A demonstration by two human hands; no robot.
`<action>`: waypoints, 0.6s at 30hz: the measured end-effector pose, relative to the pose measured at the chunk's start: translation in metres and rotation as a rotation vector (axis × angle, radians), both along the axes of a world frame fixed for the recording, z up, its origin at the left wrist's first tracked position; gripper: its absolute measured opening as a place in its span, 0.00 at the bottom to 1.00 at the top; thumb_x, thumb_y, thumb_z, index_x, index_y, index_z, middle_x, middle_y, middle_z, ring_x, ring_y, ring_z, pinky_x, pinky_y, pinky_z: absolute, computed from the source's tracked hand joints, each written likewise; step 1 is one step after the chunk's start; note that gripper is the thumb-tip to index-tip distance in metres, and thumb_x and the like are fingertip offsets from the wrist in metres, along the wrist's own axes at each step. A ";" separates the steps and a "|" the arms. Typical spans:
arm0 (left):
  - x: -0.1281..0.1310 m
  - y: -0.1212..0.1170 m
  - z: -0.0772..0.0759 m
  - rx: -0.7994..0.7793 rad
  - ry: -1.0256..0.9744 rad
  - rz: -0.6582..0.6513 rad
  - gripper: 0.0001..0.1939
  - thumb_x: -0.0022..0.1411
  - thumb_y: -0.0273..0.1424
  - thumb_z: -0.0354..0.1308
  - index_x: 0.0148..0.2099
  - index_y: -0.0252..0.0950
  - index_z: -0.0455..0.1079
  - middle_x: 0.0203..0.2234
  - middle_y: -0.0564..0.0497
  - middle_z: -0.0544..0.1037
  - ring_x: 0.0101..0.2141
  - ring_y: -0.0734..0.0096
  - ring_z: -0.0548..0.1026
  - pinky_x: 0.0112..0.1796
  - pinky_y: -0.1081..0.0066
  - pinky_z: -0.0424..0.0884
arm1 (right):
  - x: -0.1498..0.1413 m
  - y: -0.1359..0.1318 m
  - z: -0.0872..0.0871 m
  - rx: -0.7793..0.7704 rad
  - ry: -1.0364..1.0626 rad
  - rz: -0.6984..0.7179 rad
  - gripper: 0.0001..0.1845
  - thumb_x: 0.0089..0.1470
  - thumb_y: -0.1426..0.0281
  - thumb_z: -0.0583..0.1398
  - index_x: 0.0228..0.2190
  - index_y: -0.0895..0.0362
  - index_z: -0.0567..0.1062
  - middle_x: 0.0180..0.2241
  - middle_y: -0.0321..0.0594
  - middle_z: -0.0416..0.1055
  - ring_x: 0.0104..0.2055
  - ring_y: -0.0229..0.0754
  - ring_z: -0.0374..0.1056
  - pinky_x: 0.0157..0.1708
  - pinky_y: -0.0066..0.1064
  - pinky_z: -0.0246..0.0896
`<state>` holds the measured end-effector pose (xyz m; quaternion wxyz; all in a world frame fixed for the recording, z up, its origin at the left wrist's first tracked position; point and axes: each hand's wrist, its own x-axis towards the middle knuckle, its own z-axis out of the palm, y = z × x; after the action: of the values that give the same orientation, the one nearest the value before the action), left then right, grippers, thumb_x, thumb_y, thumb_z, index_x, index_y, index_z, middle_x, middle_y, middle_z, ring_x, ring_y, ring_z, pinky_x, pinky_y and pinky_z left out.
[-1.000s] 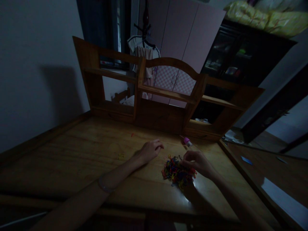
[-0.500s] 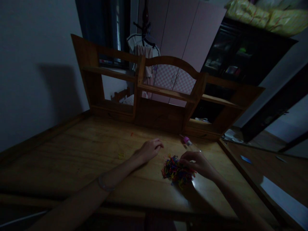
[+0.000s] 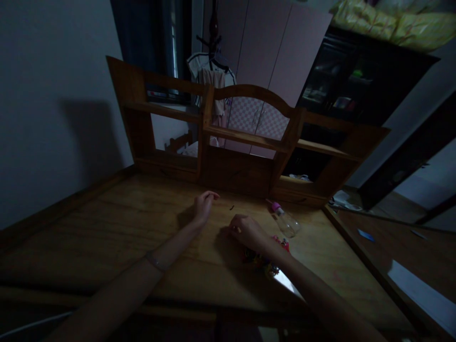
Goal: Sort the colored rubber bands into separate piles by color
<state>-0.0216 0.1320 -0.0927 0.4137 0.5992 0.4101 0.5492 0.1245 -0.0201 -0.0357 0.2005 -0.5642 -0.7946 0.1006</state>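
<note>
My left hand point(image 3: 204, 207) is raised a little above the wooden desk point(image 3: 135, 237), fingertips drawn together and pointing right. Anything in those fingertips is too dark and small to make out. Over the left edge of a pile of small coloured loops point(image 3: 271, 270), like rubber bands, my right hand point(image 3: 245, 231) is closed in a pinch close to the desktop. What it pinches does not show. The right wrist and forearm cover much of the pile. One small dark strip point(image 3: 232, 207) lies on the desk between and beyond the hands.
A clear bottle with a pink cap point(image 3: 276, 207) lies on its side behind the pile. Wooden shelving point(image 3: 249, 136) rises along the desk's back edge, with a wall point(image 3: 64, 142) at the left. White paper point(image 3: 420, 289) and a blue card point(image 3: 365, 235) lie on the surface at right.
My right hand has moved left from the pile's right side, uncovering the bottle. The left hand has moved left and farther back, and the dark strip now shows near where it was.
</note>
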 end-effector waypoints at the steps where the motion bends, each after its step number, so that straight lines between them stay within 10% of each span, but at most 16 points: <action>1: 0.001 0.000 -0.001 0.001 0.003 -0.006 0.13 0.52 0.29 0.47 0.31 0.34 0.73 0.27 0.48 0.76 0.31 0.68 0.72 0.30 0.73 0.65 | 0.003 0.000 -0.001 0.005 -0.001 0.000 0.06 0.54 0.74 0.59 0.30 0.58 0.78 0.35 0.41 0.74 0.35 0.38 0.70 0.36 0.27 0.61; 18: 0.011 -0.021 0.007 -0.002 0.062 -0.161 0.12 0.54 0.30 0.48 0.31 0.35 0.73 0.27 0.49 0.77 0.26 0.72 0.70 0.27 0.74 0.64 | 0.050 -0.060 0.002 -0.078 0.069 0.110 0.12 0.59 0.62 0.58 0.41 0.55 0.74 0.41 0.44 0.69 0.43 0.43 0.66 0.44 0.35 0.63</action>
<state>-0.0108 0.1108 -0.0860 0.4442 0.6466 0.3735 0.4951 0.1741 -0.0802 -0.0340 0.1995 -0.5231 -0.8127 0.1618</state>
